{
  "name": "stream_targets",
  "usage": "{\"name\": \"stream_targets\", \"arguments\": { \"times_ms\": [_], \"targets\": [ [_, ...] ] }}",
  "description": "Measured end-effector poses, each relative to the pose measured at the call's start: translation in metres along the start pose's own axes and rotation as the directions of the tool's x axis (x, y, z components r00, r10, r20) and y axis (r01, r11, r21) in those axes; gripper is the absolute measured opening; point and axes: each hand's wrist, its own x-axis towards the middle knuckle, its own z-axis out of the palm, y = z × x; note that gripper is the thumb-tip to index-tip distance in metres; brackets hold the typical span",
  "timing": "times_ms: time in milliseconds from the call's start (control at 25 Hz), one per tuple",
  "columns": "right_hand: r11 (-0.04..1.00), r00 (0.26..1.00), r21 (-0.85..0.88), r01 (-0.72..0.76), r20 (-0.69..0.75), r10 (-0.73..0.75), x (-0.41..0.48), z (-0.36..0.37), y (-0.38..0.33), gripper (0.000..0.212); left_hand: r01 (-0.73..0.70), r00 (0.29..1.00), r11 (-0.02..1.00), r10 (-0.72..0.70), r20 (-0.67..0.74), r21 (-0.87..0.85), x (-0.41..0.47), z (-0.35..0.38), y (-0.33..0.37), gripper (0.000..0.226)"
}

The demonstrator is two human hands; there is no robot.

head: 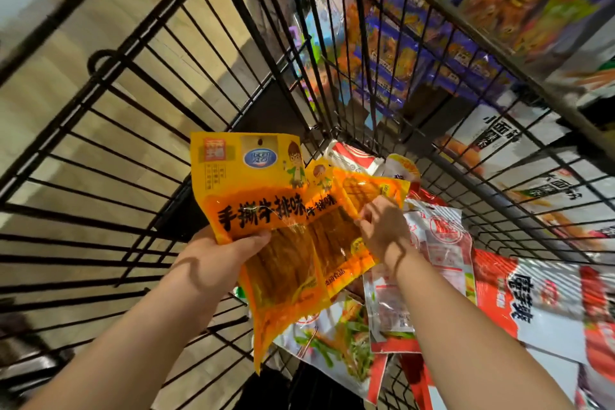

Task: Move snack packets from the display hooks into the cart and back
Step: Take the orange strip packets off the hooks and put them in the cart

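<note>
Two yellow snack packets are held fanned above the cart (133, 130), over its near half, while a heap of loose packets (442, 243) lies on the cart floor toward the right wall. The front packet (253, 183) is gripped at its left edge by the left hand (216, 253). The thumb is laid across the printed face and the fingers are hidden behind it. The second packet (336, 243), partly overlapped by the first, is taken near its right edge by the right hand (382, 226). That hand's fingers are curled onto the film in what looks like a pinch, though only the back of the hand is shown.

The fanned hold is judged to keep the packets apart so that each can be handled singly. The printed faces are turned upward, presumably so the hanging ends can be found for the hooks. The front packet's long axis runs from its hang hole (260, 140), which points toward the far end of the cart, down to the bottom seal, which points toward the near edge. The second packet is held nearly parallel, tilted slightly toward the right wall. Shelf goods (416, 53) are seen through that wall.
</note>
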Motion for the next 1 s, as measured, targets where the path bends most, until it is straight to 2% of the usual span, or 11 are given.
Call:
{"name": "stream_targets", "arguments": {
  "times_ms": [40,80,160,200,280,320,440,600,800,920,1000],
  "targets": [
    [0.999,0.999,0.024,-0.027,0.031,0.026,-0.003,0.000,0.001,0.009,-0.010,1.000,1.000,0.010,0.006,-0.006,-0.001,0.000,-0.001,0.016],
    [0.985,0.992,0.129,-0.119,0.056,0.112,-0.007,-0.002,-0.002,0.006,-0.016,1.000,1.000,0.016,0.009,-0.012,-0.002,0.000,-0.001,0.017],
    [0.896,0.966,0.366,-0.251,0.034,0.257,-0.021,-0.007,-0.003,0.016,-0.018,0.999,1.000,0.019,0.032,-0.023,-0.004,0.000,-0.002,0.025],
    [0.867,0.956,0.413,-0.280,0.037,0.291,-0.030,-0.010,0.001,0.024,-0.017,0.999,0.999,0.019,0.051,-0.029,-0.006,0.001,-0.002,0.029],
    [0.946,0.980,0.264,-0.189,-0.002,0.197,-0.053,-0.021,0.015,0.029,-0.020,0.995,0.999,0.023,0.102,-0.033,-0.009,0.001,-0.001,0.028],
    [0.956,0.981,0.233,-0.178,-0.032,0.190,-0.062,-0.023,0.022,0.025,-0.023,0.992,0.999,0.026,0.126,-0.027,-0.011,0.001,-0.001,0.023],
    [0.866,0.938,0.416,-0.278,-0.076,0.338,-0.088,-0.038,0.041,0.017,-0.030,0.984,0.999,0.032,0.175,-0.010,-0.015,0.000,-0.001,0.014],
    [0.769,0.923,0.562,-0.305,-0.024,0.384,-0.115,-0.065,0.050,0.042,-0.066,0.962,0.998,0.061,0.267,0.010,-0.020,0.000,0.000,0.023],
    [0.749,0.906,0.622,-0.228,-0.145,0.396,-0.172,-0.127,0.043,0.041,-0.079,0.970,0.997,0.080,0.230,-0.013,-0.028,0.002,0.002,0.041],
    [0.687,0.888,0.712,-0.142,-0.215,0.406,-0.214,-0.173,0.021,0.050,-0.148,0.944,0.989,0.142,0.298,-0.002,-0.037,0.002,0.012,0.048],
    [0.672,0.867,0.736,-0.083,-0.280,0.413,-0.247,-0.200,0.001,0.058,-0.200,0.920,0.980,0.181,0.346,0.017,-0.050,-0.001,0.022,0.040]
  ]
}}
